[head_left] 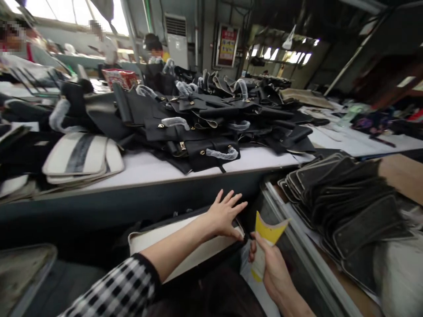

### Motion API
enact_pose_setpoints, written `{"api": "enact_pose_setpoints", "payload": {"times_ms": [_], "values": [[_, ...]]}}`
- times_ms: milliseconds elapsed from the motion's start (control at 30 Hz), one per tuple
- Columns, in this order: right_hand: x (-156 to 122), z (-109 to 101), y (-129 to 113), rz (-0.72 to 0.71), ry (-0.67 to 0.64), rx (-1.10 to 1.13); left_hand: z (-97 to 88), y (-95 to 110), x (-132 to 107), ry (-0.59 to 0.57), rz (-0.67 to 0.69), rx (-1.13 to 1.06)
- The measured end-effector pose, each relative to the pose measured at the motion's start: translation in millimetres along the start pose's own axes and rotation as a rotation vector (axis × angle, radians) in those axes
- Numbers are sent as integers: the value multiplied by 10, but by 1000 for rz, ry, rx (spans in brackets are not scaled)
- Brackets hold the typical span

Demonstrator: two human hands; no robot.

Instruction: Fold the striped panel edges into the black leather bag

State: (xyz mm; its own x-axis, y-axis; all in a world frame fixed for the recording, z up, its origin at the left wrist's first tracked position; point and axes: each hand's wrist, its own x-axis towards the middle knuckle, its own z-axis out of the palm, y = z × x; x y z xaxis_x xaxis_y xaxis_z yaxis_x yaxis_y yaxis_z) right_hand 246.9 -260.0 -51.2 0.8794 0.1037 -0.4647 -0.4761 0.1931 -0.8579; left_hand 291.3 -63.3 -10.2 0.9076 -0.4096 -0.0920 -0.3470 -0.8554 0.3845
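My left hand (225,215) lies flat with fingers spread on the far end of a cream and black panel (185,246) that rests low in front of me. My right hand (272,270) is closed around a curled yellow and white card (267,240), held upright just right of the panel. A checked sleeve covers my left upper arm.
A long white table (148,169) carries a heap of black bag pieces (205,119) with wrapped handles and a stack of cream panels (82,160). Dark flat pieces (350,198) are stacked at right on a metal-edged bench. Other people work at the far left.
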Motion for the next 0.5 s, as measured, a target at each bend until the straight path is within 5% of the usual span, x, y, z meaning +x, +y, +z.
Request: {"api": "enact_pose_setpoints", "payload": {"times_ms": [167, 500], "values": [[199, 216, 102, -48, -29, -98, 18, -5, -67, -8, -48, -64], [315, 190, 135, -350, -67, -430, -47, -33, -73, -26, -54, -155]]}}
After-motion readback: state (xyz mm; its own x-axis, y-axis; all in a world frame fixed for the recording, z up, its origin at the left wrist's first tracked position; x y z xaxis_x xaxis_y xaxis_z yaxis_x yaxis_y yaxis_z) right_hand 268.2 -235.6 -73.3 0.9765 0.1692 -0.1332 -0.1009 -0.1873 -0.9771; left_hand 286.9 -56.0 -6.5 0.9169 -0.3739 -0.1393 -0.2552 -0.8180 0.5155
